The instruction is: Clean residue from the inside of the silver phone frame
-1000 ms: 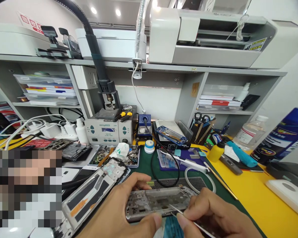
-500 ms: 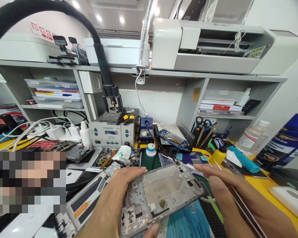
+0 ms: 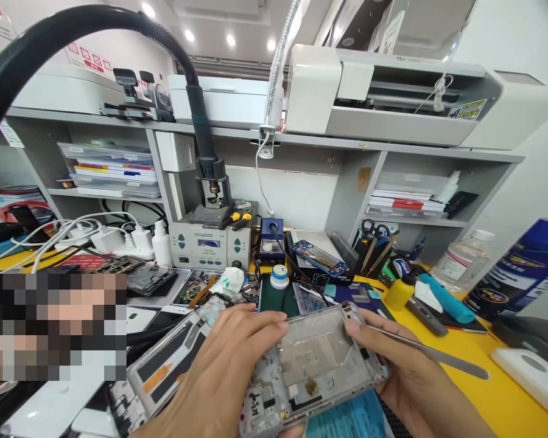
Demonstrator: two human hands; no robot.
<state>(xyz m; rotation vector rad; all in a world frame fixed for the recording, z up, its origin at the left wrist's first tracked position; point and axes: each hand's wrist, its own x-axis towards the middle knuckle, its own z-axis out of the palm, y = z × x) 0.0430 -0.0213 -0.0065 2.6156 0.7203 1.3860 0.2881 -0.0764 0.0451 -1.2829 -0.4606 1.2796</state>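
Note:
A stripped grey phone frame (image 3: 315, 365) with bare inner parts is held up in front of me, tilted, over the bench. My left hand (image 3: 223, 371) grips its left side, fingers curled over the top edge. My right hand (image 3: 406, 371) holds its right end, thumb on the upper corner, and also carries metal tweezers (image 3: 438, 354) that point right over the yellow bench top.
Another opened phone (image 3: 164, 365) lies to the left. Behind stand a rework station (image 3: 210, 243), a small blue unit (image 3: 268, 234), a tool holder with scissors (image 3: 372, 240), a clear bottle (image 3: 466, 255) and a blue box (image 3: 525, 261). Cables and chargers (image 3: 95, 237) crowd the left.
The phone frame has been lifted and tipped up toward me. My right hand moved from working its edge with the tweezers to gripping its right end, tweezers now pointing away.

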